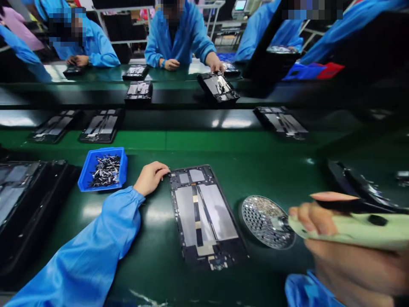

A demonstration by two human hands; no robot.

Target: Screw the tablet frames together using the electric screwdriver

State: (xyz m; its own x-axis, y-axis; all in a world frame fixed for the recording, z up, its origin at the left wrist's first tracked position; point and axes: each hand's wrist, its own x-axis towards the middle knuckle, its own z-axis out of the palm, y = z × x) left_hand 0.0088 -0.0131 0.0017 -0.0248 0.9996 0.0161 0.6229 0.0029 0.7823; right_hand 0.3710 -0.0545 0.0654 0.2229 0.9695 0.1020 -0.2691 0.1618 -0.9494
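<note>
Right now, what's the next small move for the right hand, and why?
Probably lower the pale green electric screwdriver onto a screw in the round perforated dish: the right hand holds the driver's nose at the dish's edge, and the left hand rests on the corner of the dark tablet frame.

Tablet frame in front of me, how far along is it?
Done: the tablet frame lies flat on the green belt, its metal plates in place. In hand: the left hand rests on its top corner; the right hand grips a pale green electric screwdriver beside a round perforated metal dish. Still to go: the blue bin holds plenty of small dark metal parts.
</note>
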